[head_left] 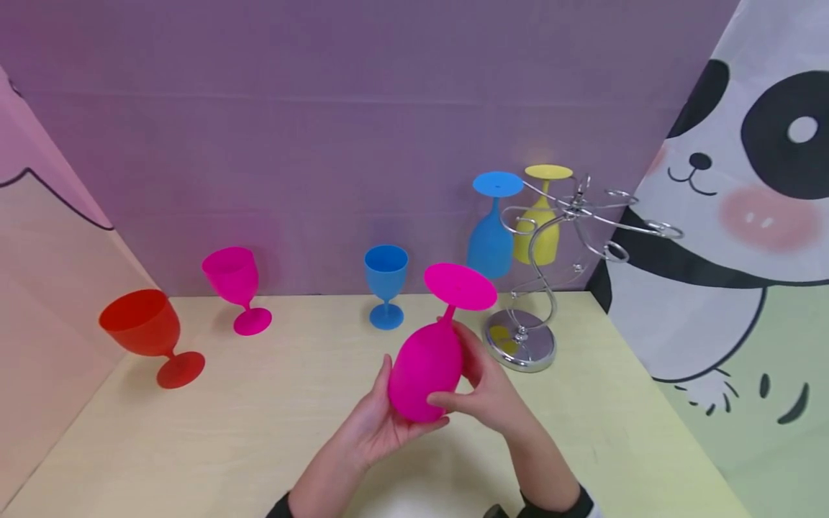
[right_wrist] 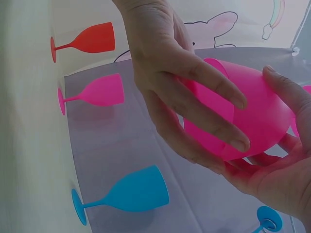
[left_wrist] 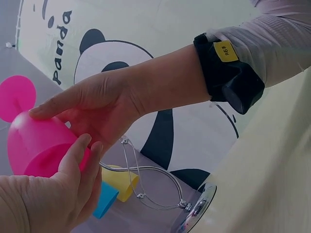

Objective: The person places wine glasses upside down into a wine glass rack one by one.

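Note:
Upside down and tilted, a pink goblet (head_left: 422, 373) is held between both hands above the table, its round foot uppermost. My left hand (head_left: 381, 426) holds the bowl from the left and below, near the rim; its fingers lie along the bowl in the right wrist view. From the other side my right hand (head_left: 484, 393) grips the same bowl, thumb in front and fingers partly hidden behind. Just beyond the right hand stands a silver wire goblet rack (head_left: 542, 302), where a blue goblet (head_left: 490, 241) and a yellow goblet (head_left: 539, 226) hang by their feet.
Upright on the table (head_left: 259, 432) are a red goblet (head_left: 145, 327), another pink goblet (head_left: 234, 277) at the back left and a second blue goblet (head_left: 386, 277) at the back middle. A purple backdrop (head_left: 291, 158) rises behind; a panda-printed sheet (head_left: 693, 324) borders the right.

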A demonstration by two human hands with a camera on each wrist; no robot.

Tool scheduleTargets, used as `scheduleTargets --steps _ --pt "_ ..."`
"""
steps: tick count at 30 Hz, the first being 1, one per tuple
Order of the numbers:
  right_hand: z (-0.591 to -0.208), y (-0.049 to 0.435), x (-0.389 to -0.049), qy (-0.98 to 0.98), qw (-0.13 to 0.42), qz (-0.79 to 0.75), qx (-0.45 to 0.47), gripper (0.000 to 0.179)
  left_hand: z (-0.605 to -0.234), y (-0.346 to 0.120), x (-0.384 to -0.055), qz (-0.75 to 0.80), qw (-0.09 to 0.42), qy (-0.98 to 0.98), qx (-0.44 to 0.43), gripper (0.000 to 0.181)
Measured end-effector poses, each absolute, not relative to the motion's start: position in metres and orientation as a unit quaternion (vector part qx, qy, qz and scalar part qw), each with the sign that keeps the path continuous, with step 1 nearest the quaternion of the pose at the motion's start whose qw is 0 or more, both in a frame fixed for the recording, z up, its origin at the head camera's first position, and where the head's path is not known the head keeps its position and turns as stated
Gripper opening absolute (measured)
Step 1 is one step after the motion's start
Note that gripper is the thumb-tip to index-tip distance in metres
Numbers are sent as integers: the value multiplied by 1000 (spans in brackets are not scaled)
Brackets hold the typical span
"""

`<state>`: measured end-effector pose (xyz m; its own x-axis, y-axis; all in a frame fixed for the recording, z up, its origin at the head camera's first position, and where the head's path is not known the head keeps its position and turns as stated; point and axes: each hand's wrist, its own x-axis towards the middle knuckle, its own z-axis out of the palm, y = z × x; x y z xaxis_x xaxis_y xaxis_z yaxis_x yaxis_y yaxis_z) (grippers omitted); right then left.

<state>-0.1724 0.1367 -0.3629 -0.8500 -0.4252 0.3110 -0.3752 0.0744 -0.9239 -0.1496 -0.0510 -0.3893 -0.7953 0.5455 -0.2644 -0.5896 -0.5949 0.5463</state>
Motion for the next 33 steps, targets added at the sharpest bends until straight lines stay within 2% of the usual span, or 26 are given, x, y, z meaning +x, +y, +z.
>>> scheduleTargets --steps 12,18,25,29,33 --pt "-360 137 -171 735 14 -620 -275 92 -389 -51 -150 889 315 330 -35 74" --pt "-360 143 -173 743 2 -613 -269 92 -388 -52 -155 876 292 383 -5 72" --pt "-357 162 -177 753 -31 -610 -247 89 -380 -78 -170 867 206 454 23 74" --pt "-350 176 -182 766 -41 -602 -223 89 -368 -92 -183 851 140 507 5 75" --pt "-340 189 -186 775 -39 -601 -189 90 -356 -102 -199 811 76 580 -17 68"
